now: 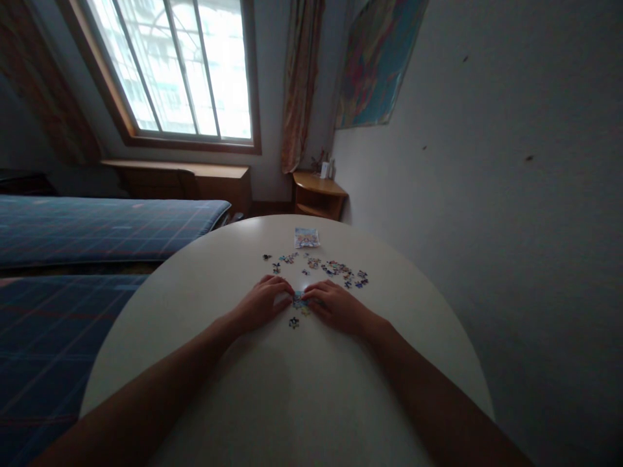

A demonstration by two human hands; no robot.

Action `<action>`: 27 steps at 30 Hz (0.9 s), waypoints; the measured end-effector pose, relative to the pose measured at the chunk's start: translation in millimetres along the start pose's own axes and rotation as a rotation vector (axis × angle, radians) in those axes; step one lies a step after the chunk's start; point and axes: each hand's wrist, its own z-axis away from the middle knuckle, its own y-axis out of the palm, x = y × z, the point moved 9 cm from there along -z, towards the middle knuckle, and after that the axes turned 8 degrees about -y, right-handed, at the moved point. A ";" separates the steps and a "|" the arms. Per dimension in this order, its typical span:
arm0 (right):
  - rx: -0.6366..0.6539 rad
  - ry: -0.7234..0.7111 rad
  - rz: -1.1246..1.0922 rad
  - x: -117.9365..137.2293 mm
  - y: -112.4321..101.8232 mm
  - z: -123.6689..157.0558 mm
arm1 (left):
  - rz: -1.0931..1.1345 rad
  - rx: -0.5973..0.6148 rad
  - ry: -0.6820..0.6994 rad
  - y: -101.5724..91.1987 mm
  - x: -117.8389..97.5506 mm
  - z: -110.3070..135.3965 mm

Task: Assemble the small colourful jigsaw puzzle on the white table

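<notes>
My left hand (265, 301) and my right hand (338, 306) meet over a small joined patch of blue jigsaw puzzle pieces (298, 299) on the table. The left thumb and fingers close at its left edge. From the other side, the right fingertips press on its right edge. Yellowish puzzle pieces (305, 312) lie at the near side of the patch, by the right thumb. Closer to me is a single dark-and-light puzzle piece (294, 322), apart from both hands. The fingertips cover part of the patch.
Loose puzzle pieces (339, 269) are scattered beyond my hands on the round white table (219, 389). A small printed picture packet (306, 238) lies behind them. Beds with plaid covers (107, 227) stand left, a pale wall (511, 259) right, and a corner shelf (318, 186) behind.
</notes>
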 end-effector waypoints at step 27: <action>-0.023 0.140 0.063 -25.9 -14.3 6.5 | -0.140 -0.184 -0.314 -24.9 32.5 -1.6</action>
